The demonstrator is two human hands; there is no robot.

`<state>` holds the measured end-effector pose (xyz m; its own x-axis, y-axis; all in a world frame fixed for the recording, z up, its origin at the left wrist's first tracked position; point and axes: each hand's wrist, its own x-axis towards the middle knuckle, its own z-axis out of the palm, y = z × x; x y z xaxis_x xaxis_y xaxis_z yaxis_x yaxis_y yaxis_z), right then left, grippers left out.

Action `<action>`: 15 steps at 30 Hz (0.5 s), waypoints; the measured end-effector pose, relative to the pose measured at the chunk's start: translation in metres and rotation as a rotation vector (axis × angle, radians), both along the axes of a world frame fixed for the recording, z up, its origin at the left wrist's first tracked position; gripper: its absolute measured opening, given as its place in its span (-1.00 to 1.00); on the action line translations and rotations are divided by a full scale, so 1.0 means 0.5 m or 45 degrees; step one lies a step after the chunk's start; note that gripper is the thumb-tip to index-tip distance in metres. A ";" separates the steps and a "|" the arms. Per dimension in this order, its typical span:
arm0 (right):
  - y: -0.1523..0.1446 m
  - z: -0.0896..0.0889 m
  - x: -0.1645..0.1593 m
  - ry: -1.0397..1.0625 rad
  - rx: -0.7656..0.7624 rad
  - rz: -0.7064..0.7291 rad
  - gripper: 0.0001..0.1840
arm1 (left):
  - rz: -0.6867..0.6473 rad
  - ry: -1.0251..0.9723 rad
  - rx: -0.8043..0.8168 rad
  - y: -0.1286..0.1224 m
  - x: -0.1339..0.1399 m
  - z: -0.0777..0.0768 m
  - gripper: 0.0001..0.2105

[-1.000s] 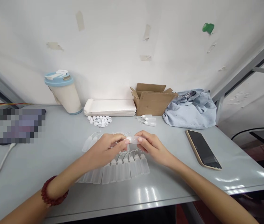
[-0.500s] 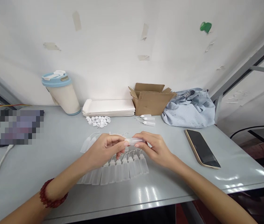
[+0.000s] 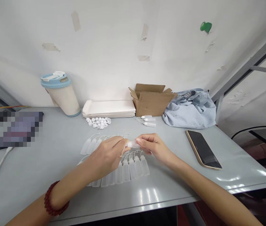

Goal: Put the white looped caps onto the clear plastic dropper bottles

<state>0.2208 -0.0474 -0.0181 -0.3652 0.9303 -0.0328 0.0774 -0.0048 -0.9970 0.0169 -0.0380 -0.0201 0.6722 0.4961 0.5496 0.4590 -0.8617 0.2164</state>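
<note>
Sm clear plastic dropper bottle (image 3: 133,144), lying sideways, pinched betw. left hand (image 3: 108,155) & right hand (image 3: 153,146); bottle row (image 3: 128,166) at 6 o'clock on counter (image 3: 52,150).

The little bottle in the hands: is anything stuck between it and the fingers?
Nothing visible. The right hand pinches the small clear bottle directly, and the left hand meets its other end, above the row of bottles on the table.

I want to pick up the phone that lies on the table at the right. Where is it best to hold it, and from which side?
Probably grip the phone across its two long edges, coming from above with the right hand, which is the nearer one. It lies flat, screen up, so only the thin sides offer a hold. The table beside both long edges is bare, which leaves room for fingers.
</note>
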 end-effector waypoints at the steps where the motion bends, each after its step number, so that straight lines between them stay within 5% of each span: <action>1: 0.001 -0.002 0.000 0.059 -0.071 0.018 -0.59 | 0.003 0.024 0.026 -0.001 -0.001 0.001 -0.81; 5: 0.004 -0.007 -0.001 0.174 -0.219 0.057 -0.50 | 0.007 0.073 0.042 -0.003 -0.004 0.001 -0.77; 11: 0.002 -0.010 -0.007 -0.001 0.040 -0.101 -0.60 | 0.078 0.102 -0.145 0.013 -0.009 -0.005 -0.80; 15: 0.024 -0.021 0.008 -0.156 0.214 -0.310 -0.64 | 0.311 0.119 -0.203 0.048 -0.034 -0.001 -0.76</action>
